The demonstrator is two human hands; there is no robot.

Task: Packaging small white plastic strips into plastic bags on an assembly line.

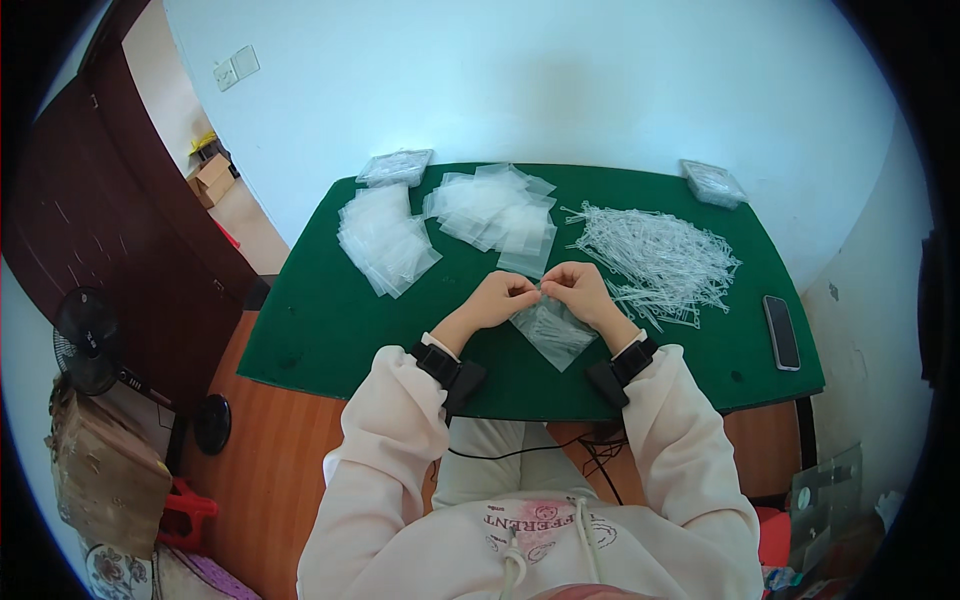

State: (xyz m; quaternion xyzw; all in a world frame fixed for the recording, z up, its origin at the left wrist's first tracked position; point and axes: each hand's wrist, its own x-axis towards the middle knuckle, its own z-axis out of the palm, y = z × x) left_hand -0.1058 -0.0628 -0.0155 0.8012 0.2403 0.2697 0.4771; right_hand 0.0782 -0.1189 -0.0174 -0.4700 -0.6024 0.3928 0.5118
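A small clear plastic bag (pixel 556 338) hangs between my hands above the front half of the green table, with thin clear sticks inside. My left hand (pixel 497 299) pinches its top edge between thumb and fingertips. Close beside it, my right hand (pixel 583 292) pinches the same edge, the fingertips of both hands nearly touching. Just to the right lies a loose heap of thin clear plastic sticks (pixel 660 258), some with looped ends. Beyond my hands is a spread pile of flat clear bags (pixel 492 208). Another fanned pile of bags (pixel 383 240) lies to its left.
The green table (pixel 320 325) backs onto a white wall. A clear wrapped pack (pixel 396 167) sits at its back left edge, a second pack (pixel 713 184) at the back right. A phone (pixel 781 333) lies near the right edge. Black cables (pixel 600 455) hang below the front edge.
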